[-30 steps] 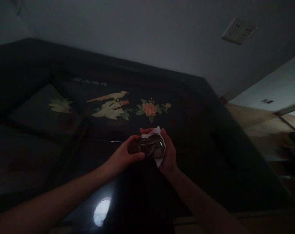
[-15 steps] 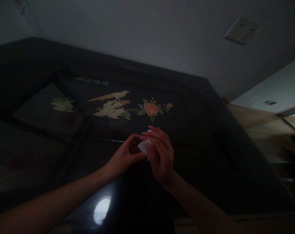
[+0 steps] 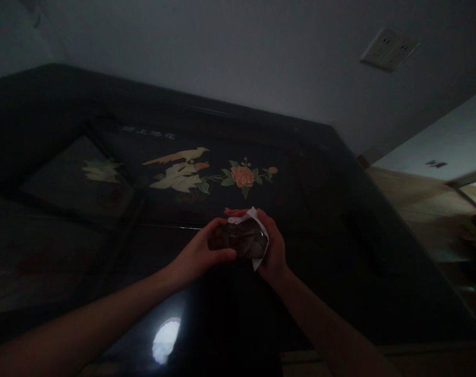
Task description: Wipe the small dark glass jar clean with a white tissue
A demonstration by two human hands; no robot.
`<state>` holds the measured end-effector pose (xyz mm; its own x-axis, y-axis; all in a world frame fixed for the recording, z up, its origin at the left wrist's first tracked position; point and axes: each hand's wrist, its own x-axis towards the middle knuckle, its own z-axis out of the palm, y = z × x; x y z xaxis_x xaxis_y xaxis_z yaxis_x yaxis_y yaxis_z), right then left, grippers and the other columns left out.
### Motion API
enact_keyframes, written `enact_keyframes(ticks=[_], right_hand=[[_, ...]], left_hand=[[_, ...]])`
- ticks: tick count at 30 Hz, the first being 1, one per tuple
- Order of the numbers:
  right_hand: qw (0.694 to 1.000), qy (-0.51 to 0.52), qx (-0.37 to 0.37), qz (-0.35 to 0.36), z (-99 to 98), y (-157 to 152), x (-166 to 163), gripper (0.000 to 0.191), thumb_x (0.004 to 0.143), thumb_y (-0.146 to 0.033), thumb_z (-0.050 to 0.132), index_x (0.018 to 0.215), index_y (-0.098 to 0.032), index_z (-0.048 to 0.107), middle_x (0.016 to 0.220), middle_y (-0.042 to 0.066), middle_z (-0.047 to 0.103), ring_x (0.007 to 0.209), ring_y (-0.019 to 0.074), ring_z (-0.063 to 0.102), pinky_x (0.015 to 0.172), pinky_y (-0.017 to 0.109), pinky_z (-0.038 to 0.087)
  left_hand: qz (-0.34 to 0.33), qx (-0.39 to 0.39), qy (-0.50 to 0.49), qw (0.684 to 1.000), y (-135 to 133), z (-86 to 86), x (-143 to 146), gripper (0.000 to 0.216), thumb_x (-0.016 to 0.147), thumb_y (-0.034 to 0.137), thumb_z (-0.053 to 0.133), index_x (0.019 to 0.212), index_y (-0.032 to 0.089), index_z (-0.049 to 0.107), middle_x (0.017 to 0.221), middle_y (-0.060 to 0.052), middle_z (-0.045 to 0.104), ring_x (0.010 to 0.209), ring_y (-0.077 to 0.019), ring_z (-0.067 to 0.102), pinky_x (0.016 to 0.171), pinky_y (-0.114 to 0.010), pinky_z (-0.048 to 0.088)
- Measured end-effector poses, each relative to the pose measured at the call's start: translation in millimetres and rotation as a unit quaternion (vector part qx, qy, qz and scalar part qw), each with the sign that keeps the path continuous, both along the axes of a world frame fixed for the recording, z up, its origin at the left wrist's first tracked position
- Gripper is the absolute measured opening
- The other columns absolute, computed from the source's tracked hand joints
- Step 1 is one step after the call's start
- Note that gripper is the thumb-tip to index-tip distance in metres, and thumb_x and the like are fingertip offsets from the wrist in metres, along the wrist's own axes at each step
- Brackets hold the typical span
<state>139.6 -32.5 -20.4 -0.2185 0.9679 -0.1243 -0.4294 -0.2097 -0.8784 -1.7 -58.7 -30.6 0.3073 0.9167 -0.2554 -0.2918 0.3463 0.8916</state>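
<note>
My left hand (image 3: pixel 200 255) grips the left end of a small dark glossy object (image 3: pixel 241 238), thumb below and fingers curled over the top. My right hand (image 3: pixel 275 246) cups the object's right side with a white tissue (image 3: pixel 257 220) pressed between palm and object. What the dark object is I cannot make out in the dim light. Both hands hover above a black lacquered cabinet top (image 3: pixel 222 314).
The black cabinet carries an inlaid bird (image 3: pixel 178 167) and an orange flower (image 3: pixel 242 176). A bright light reflection (image 3: pixel 165 340) lies on the glossy top near me. A white wall socket (image 3: pixel 389 50) sits at the upper right. Wooden flooring (image 3: pixel 422 204) shows on the right.
Half a second ago my right hand lay over the object with the tissue, hiding it; now it has swung back to the right side, and the dark object shows again.
</note>
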Motion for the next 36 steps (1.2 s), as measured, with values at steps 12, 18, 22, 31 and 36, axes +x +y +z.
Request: enact_keyframes(ticks=[12,18,22,31,36], right_hand=[[0.828,-0.364,0.41,-0.119,-0.4,-17.9,0.7,0.024,0.089,-0.02,0.043,0.102,-0.024,0.063,0.106,0.006,0.065,0.115,0.0236,0.055,0.101,0.046,0.038],[0.837,-0.351,0.407,-0.106,5.5,-17.3,-1.2,0.024,0.088,-0.017,0.046,0.099,-0.025,0.066,0.101,0.004,0.068,0.113,0.0224,0.057,0.107,0.047,0.031],[0.935,-0.235,0.243,-0.113,3.5,-12.2,-1.6,0.025,0.091,-0.029,0.045,0.088,-0.023,0.07,0.096,0.005,0.07,0.099,0.0226,0.063,0.086,0.039,0.047],[0.996,-0.006,0.027,-0.086,-5.2,-4.1,-7.7,0.037,0.087,-0.04,0.044,0.071,-0.018,0.07,0.077,0.005,0.072,0.084,0.0228,0.067,0.077,0.036,0.051],[0.962,-0.161,0.187,-0.116,-5.6,-8.8,-3.6,0.033,0.092,-0.036,0.04,0.088,-0.019,0.068,0.092,0.006,0.07,0.089,0.0199,0.064,0.083,0.035,0.048]], left_hand=[[0.03,0.033,0.007,0.999,1.5,-3.2,1.2,0.047,0.057,0.025,0.081,0.095,0.02,0.054,0.094,-0.003,0.066,0.093,-0.0228,0.063,0.083,-0.036,0.048],[0.042,0.035,-0.019,0.998,0.0,-2.8,3.2,0.043,0.057,0.021,0.081,0.091,0.02,0.054,0.093,0.0,0.065,0.09,-0.0196,0.062,0.08,-0.032,0.049],[0.023,0.01,-0.034,0.999,-0.9,-0.5,2.3,0.047,0.055,0.018,0.081,0.092,0.02,0.053,0.093,0.0,0.065,0.088,-0.0185,0.063,0.08,-0.032,0.049],[0.008,-0.004,-0.031,0.999,0.6,-5.9,1.4,0.053,0.054,0.023,0.083,0.097,0.019,0.052,0.105,-0.005,0.065,0.092,-0.0211,0.063,0.085,-0.035,0.048],[0.018,0.025,-0.031,0.999,1.1,-6.4,1.4,0.053,0.055,0.024,0.082,0.098,0.019,0.053,0.098,-0.003,0.065,0.092,-0.0211,0.062,0.085,-0.035,0.047]])
